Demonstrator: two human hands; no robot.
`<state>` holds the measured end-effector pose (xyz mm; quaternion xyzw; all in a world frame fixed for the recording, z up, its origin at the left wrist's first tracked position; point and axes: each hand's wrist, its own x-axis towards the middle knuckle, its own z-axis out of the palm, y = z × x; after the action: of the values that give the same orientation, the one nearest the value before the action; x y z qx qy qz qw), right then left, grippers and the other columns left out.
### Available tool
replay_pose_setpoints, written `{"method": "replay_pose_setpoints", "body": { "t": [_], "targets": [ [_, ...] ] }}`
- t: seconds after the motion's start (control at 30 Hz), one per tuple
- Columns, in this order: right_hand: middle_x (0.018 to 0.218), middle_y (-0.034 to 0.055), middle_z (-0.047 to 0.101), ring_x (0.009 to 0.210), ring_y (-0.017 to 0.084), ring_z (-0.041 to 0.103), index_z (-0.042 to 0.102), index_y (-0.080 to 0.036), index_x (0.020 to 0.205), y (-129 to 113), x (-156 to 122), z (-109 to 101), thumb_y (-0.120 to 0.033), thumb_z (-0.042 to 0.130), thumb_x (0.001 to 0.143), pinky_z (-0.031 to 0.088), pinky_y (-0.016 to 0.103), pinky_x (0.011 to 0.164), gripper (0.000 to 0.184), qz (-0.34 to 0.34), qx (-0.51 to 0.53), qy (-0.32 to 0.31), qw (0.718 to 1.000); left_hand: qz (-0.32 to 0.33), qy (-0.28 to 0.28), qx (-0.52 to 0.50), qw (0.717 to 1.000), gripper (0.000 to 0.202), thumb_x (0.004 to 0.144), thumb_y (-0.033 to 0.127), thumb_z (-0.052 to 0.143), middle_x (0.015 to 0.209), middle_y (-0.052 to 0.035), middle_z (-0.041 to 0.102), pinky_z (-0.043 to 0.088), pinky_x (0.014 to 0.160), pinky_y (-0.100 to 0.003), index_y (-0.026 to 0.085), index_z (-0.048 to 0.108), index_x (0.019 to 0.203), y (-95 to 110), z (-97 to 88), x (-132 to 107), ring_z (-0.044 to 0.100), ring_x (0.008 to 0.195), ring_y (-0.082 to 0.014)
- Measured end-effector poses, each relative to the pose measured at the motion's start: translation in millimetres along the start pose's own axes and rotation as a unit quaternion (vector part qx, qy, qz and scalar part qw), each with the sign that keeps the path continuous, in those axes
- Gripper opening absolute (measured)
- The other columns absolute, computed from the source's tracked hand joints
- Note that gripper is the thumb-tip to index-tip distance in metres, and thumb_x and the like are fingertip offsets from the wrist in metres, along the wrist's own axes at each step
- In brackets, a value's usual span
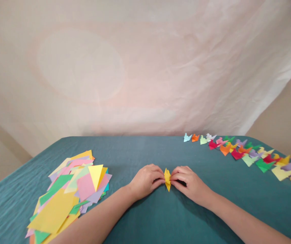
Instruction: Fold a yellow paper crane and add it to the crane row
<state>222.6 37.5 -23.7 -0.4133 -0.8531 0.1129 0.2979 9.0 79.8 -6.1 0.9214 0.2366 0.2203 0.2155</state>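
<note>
A small, partly folded yellow paper piece (167,179) rests on the teal tablecloth (140,149) near the front middle. My left hand (145,180) pinches its left side with curled fingers. My right hand (190,183) pinches its right side the same way. Both forearms lie on the cloth, coming in from the bottom edge.
A loose heap of coloured paper sheets (69,193) lies at the front left, with a folded yellow triangle (96,175) on top. A row of several folded paper figures (247,154) in many colours runs along the right. A pale sheet (145,67) hangs behind the table.
</note>
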Motion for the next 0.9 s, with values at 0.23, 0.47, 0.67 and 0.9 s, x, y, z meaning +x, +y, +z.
{"method": "replay_pose_setpoints", "body": {
  "t": [0.23, 0.47, 0.67, 0.9],
  "targets": [
    [0.083, 0.0022, 0.062, 0.081, 0.016, 0.058, 0.063, -0.02, 0.077, -1, 3, 1, -0.023, 0.055, 0.085, 0.042, 0.03, 0.076, 0.011, 0.07, 0.078, -0.001, 0.994, -0.009, 0.016, -0.03, 0.999, 0.016, 0.086, 0.029, 0.055, 0.092, -0.0058, 0.064, 0.041, 0.085, -0.029, 0.022, 0.068, 0.092, -1, 1.1, -1, 0.057, 0.089, -0.0181],
    [0.082, 0.0021, 0.061, 0.079, 0.016, 0.057, 0.061, -0.019, 0.075, -1, 4, 1, -0.023, 0.055, 0.084, 0.042, 0.031, 0.076, 0.012, 0.089, 0.088, -0.001, 0.992, -0.047, 0.042, -0.041, 0.997, 0.014, 0.084, 0.025, 0.054, 0.087, -0.005, 0.062, 0.042, 0.082, -0.028, 0.019, 0.067, 0.082, 0, 5.0, 2, 0.057, 0.086, -0.0171],
    [0.083, 0.002, 0.059, 0.08, 0.016, 0.056, 0.06, -0.02, 0.074, -1, 4, 4, -0.021, 0.052, 0.085, 0.041, 0.03, 0.076, 0.013, 0.107, 0.096, -0.002, 0.99, -0.071, 0.055, -0.03, 0.995, 0.013, 0.084, 0.022, 0.054, 0.086, -0.0049, 0.061, 0.041, 0.08, -0.028, 0.018, 0.064, 0.078, 1, 10.4, 3, 0.056, 0.084, -0.0174],
    [0.086, 0.0021, 0.058, 0.082, 0.016, 0.056, 0.059, -0.019, 0.073, -3, 7, 8, -0.019, 0.052, 0.084, 0.039, 0.031, 0.078, 0.013, 0.132, 0.073, 0.017, 0.988, -0.121, 0.066, 0.023, 0.99, 0.013, 0.083, 0.025, 0.055, 0.086, -0.0036, 0.057, 0.04, 0.078, -0.029, 0.018, 0.062, 0.075, 4, 17.0, 5, 0.052, 0.083, -0.0172]
  ]
}}
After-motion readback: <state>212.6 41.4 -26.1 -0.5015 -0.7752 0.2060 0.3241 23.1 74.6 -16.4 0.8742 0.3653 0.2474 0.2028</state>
